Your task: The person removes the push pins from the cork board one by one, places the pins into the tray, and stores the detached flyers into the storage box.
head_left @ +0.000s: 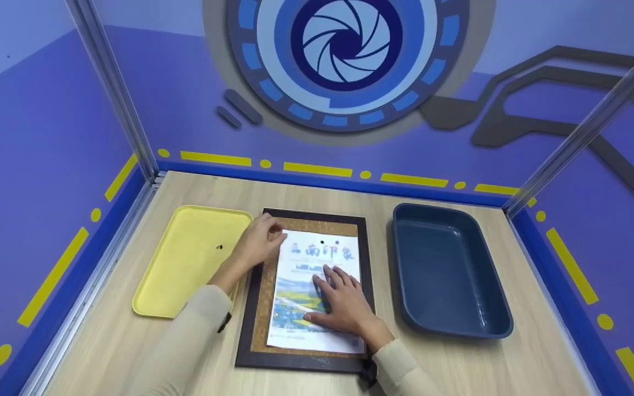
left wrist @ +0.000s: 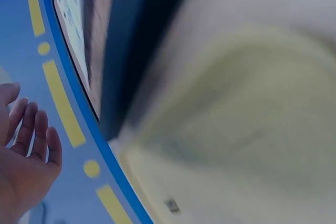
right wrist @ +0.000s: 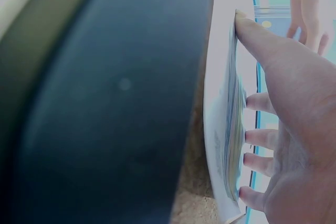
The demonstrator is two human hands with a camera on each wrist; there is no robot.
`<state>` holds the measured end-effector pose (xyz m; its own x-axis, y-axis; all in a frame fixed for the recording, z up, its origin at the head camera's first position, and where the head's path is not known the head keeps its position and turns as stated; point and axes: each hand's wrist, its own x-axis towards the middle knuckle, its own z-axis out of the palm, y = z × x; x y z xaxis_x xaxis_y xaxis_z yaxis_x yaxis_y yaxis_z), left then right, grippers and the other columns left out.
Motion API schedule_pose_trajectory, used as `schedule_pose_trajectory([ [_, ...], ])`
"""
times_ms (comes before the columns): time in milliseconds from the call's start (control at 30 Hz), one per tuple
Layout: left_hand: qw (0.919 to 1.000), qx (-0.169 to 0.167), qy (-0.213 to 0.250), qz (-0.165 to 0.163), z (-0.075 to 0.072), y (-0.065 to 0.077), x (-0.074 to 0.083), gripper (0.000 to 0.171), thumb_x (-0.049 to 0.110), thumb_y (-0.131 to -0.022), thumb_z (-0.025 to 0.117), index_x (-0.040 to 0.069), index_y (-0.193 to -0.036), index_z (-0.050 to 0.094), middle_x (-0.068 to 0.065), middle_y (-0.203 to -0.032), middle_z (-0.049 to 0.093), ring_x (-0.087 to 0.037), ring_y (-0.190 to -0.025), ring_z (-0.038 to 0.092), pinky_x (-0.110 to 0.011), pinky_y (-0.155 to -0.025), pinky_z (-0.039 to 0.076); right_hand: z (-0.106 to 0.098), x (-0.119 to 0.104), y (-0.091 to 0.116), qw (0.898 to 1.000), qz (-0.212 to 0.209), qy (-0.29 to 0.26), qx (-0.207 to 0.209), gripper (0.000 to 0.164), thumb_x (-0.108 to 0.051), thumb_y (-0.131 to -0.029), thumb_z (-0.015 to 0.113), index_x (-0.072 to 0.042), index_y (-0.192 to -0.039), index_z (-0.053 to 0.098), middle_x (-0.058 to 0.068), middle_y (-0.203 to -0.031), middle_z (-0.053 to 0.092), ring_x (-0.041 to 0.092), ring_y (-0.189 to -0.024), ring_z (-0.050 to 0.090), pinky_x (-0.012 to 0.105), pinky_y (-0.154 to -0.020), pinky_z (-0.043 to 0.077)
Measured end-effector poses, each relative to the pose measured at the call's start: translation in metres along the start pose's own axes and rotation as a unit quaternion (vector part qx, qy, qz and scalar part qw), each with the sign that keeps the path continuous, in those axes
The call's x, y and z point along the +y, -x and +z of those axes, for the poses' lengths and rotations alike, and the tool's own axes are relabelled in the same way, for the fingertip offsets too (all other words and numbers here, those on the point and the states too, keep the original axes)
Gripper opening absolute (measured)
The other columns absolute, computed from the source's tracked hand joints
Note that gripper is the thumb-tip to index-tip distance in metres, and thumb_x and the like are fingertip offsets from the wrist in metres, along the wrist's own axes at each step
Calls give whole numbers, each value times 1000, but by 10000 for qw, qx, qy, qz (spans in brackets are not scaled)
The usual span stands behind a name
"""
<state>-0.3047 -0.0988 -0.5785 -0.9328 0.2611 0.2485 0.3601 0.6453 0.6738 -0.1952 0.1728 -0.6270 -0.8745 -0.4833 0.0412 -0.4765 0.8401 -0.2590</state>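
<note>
A printed poster sheet (head_left: 295,286) with a landscape picture and blue characters lies on a dark-framed cork board (head_left: 322,225). My left hand (head_left: 259,239) is at the sheet's upper left corner, thumb and forefinger close together right at its edge. In the left wrist view that hand (left wrist: 29,161) has loosely bent fingers, with nothing visible between them. My right hand (head_left: 344,302) rests spread over the picture's right half. The right wrist view shows its fingertips (right wrist: 254,136) on the sheet, which bulges up slightly. A black dot (head_left: 322,242) and a blue dot (head_left: 337,242) show near the sheet's top.
To the board's left lies a yellow tray (head_left: 185,275) with small black bits (head_left: 219,247) in it. A deep dark blue tray (head_left: 443,280) stands to the right. Purple printed walls (head_left: 185,99) and metal posts (head_left: 124,99) enclose the wooden table (head_left: 317,190).
</note>
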Motion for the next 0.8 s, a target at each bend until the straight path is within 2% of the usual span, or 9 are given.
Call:
schedule_pose_trajectory([
  [133, 9997, -73, -134, 169, 17, -5, 10, 23, 23, -101, 75, 5, -115, 74, -9, -110, 65, -25, -104, 65, -42, -93, 55, 1, 0, 0, 10000, 34, 26, -17, 94, -80, -87, 64, -19, -158, 52, 16, -167, 39, 42, -153, 34, 67, -117, 32],
  [267, 9996, -122, -14, 258, 29, -7, 15, 23, 19, -100, 76, 3, -116, 73, -11, -113, 66, -28, -107, 65, -45, -95, 55, 2, -1, -1, 10000, 39, 33, 0, 95, -81, -87, 64, -18, -157, 53, 17, -167, 39, 43, -152, 35, 67, -117, 32],
  [467, 9995, -249, 128, 147, 49, -9, 17, 26, 18, -101, 74, 2, -122, 72, -11, -119, 66, -29, -112, 66, -45, -98, 55, 3, -2, 0, 10000, 7, -40, 51, 95, -79, -87, 66, -16, -156, 54, 18, -166, 41, 44, -151, 36, 67, -116, 33],
  [700, 9996, -257, 1, -144, 71, -14, 22, 27, 22, -101, 74, 7, -123, 72, -8, -119, 66, -25, -112, 66, -43, -98, 55, 2, -1, 0, 10000, -47, -56, 42, 95, -80, -87, 65, -16, -157, 53, 18, -166, 40, 44, -152, 35, 67, -116, 32],
  [800, 9993, -266, 216, -146, 77, -19, 23, 27, 18, -102, 73, 4, -125, 71, -12, -121, 66, -28, -114, 65, -44, -100, 54, 1, -1, -1, 10000, -19, -36, 37, 96, -80, -87, 64, -17, -158, 52, 18, -167, 39, 43, -153, 34, 67, -117, 32],
])
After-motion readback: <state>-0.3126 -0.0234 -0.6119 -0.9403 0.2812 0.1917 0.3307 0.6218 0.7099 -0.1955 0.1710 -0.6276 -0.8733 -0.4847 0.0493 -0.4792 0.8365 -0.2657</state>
